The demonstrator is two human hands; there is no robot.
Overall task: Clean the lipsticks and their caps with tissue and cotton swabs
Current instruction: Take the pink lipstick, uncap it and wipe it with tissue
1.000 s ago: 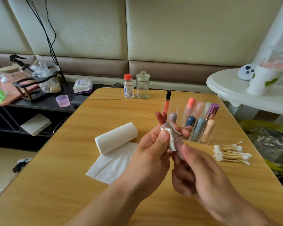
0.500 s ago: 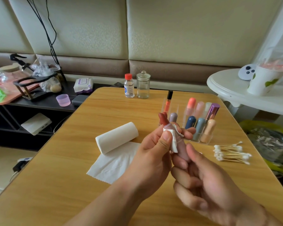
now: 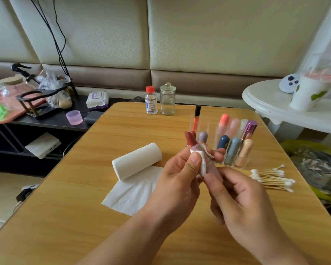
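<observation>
An uncapped lipstick (image 3: 191, 140) with a brownish-red bullet and a mauve tube stands tilted above the middle of the wooden table (image 3: 122, 129). My right hand (image 3: 239, 199) grips the tube's lower end. My left hand (image 3: 178, 178) pinches a small folded piece of white tissue (image 3: 203, 165) against the tube just below the bullet, thumb in front, fingers behind. A clear organizer (image 3: 227, 148) behind my hands holds several capped lipsticks. A pile of cotton swabs (image 3: 271, 177) lies to the right. A tissue roll (image 3: 137, 160) with a loose sheet (image 3: 130, 194) lies to the left.
A small red-capped bottle (image 3: 151, 101) and a lidded glass jar (image 3: 167, 99) stand at the table's far edge. A white round side table (image 3: 271, 108) with a paper cup (image 3: 308, 94) is at the right. A dark shelf (image 3: 52, 119) with clutter is at the left.
My right hand has shifted its grip on the lower tube, its fingers moving round it. The lipstick has risen and tilted slightly. My left hand keeps the tissue pinched on the tube.
</observation>
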